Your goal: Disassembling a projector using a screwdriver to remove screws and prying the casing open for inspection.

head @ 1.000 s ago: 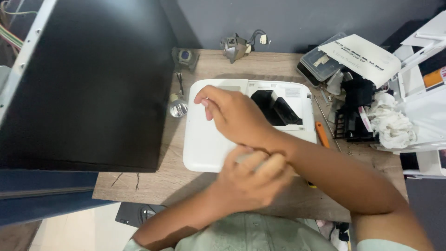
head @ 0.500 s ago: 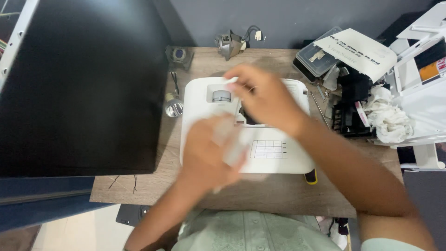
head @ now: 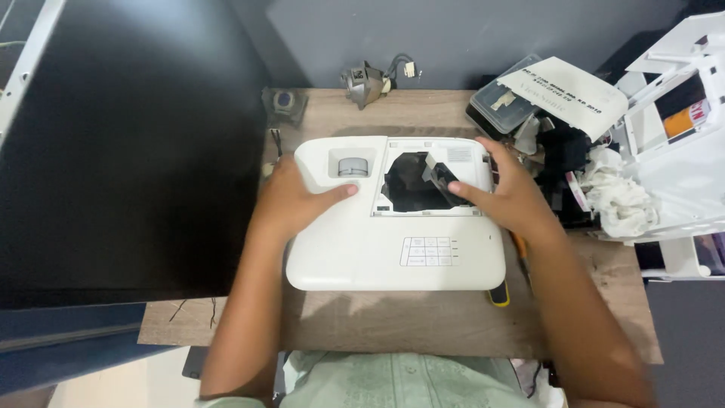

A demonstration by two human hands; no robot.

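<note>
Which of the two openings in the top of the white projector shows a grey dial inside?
The small square recess by the left hand holds the grey dial; the larger opening by the right hand shows only dark parts.

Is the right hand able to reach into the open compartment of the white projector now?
Probably yes. The right hand rests at the edge of the open compartment of the white projector, and no cover lies over it.

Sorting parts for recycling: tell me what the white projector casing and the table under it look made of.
White projector casing: likely moulded plastic, smooth satin finish, rounded corners, soft sheen. Table: looks like wood or wood-look laminate, matte, visible brown grain streaks; which one cannot be told.
</note>
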